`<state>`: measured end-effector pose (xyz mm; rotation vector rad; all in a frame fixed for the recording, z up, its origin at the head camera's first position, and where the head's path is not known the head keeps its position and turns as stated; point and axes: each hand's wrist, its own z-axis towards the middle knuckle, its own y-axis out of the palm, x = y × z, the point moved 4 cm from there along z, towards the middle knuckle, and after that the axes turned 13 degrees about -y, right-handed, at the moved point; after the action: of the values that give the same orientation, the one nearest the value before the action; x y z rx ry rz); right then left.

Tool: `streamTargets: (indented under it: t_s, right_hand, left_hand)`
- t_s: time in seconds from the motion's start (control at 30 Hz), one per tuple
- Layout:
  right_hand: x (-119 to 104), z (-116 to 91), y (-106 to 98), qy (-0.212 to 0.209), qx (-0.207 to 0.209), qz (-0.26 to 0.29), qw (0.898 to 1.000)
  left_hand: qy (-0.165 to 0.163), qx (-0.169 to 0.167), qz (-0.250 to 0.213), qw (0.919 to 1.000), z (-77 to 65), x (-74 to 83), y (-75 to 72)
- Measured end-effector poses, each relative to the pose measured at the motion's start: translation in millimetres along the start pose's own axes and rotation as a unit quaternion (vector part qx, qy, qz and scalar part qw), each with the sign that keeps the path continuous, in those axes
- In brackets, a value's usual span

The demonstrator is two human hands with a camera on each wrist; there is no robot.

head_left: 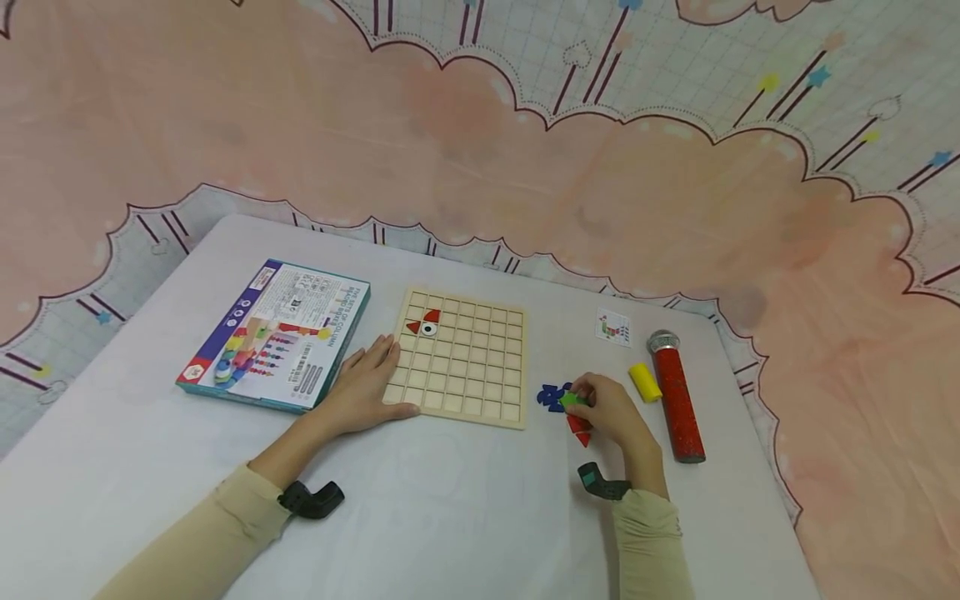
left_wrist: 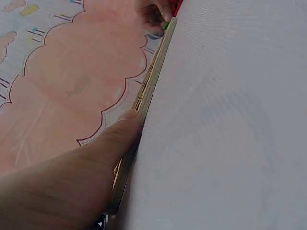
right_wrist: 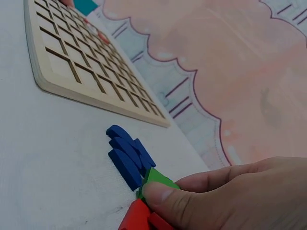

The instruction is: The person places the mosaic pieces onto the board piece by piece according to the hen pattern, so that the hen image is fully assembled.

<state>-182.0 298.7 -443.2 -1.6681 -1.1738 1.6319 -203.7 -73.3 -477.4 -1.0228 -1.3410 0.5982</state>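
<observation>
A wooden grid board (head_left: pixel 465 358) lies mid-table, with two red pieces (head_left: pixel 431 317) and a white piece with a black dot (head_left: pixel 428 329) set in its upper left cells. My left hand (head_left: pixel 367 385) rests flat at the board's left edge, fingers straight; in the left wrist view its thumb (left_wrist: pixel 120 129) lies along the board's side. To the right of the board, my right hand (head_left: pixel 611 408) pinches a green block (right_wrist: pixel 158 181) between thumb and fingers. Beside it are several blue curved pieces (right_wrist: pixel 127 155) and red pieces (right_wrist: pixel 136 215).
A boxed toy set (head_left: pixel 285 333) lies left of the board. At the right are a small picture card (head_left: pixel 613 327), a yellow cylinder (head_left: pixel 645 382) and a long red cylinder with a silver end (head_left: pixel 677 400). A patterned curtain (head_left: pixel 480 150) hangs behind the white table.
</observation>
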Motion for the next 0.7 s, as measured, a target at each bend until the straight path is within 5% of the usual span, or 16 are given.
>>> streamTargets:
  t_s: [0.37, 0.7]
  right_hand:
    - [-5, -2, -8, -0.009, 0.021, 0.011, 1.000]
    - [-85, 43, 27, -0.101, 0.121, 0.037, 0.987]
  left_hand:
    - [-0.001, -0.002, -0.009, 1.0000, -1.3, 4.0, -0.5]
    - [0.003, 0.002, -0.015, 0.9999, -0.8, -0.4, 1.7]
